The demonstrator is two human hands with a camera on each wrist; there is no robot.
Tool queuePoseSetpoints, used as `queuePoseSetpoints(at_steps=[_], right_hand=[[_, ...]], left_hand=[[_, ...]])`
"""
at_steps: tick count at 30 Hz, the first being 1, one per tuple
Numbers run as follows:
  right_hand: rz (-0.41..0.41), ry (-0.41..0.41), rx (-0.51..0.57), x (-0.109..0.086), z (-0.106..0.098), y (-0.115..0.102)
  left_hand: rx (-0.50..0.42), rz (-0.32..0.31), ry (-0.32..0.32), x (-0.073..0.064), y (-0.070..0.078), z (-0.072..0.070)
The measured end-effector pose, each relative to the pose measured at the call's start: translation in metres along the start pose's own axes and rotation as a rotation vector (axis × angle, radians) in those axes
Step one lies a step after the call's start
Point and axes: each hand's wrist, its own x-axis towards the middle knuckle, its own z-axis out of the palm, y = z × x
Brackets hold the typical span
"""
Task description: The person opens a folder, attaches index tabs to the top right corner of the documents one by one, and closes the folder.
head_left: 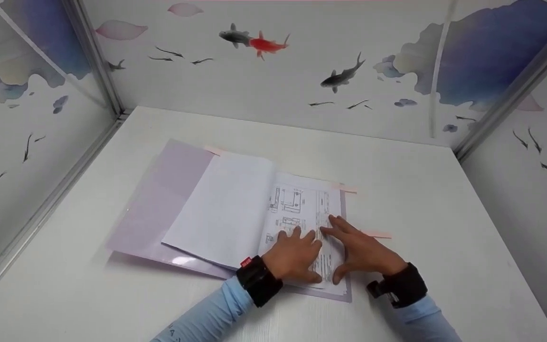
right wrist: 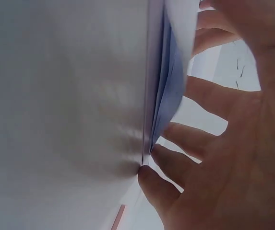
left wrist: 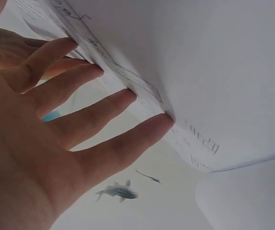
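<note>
Touching one printed page (head_left: 302,209) with two hands, near each other but apart.
Resting the left hand (head_left: 297,259) on the page, fingers spread; touching its outer part with the right hand (head_left: 363,251), thumb set wide of the fingers. Placed within one open lilac folder (head_left: 159,204) on one worktop (head_left: 444,228), beside white leaves (head_left: 235,209) too stacked to count. Counting three pink tabs (head_left: 378,234) and two black wristbands (head_left: 259,281).
</note>
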Motion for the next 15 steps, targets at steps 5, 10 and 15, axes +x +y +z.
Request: queuePoseSetpoints(at_steps=[5,10,15], right_hand=[[-0.012,0.029,0.029,0.001,0.0,-0.002],[-0.037,0.071,0.011,0.0,0.0,-0.001],[-0.015,0.069,-0.008,0.001,0.0,-0.001]], left_hand=[[0.005,0.015,0.029,-0.011,-0.003,-0.001],[-0.002,0.058,0.095,-0.022,-0.009,-0.001],[0.005,0.077,0.182,-0.032,-0.01,0.0]])
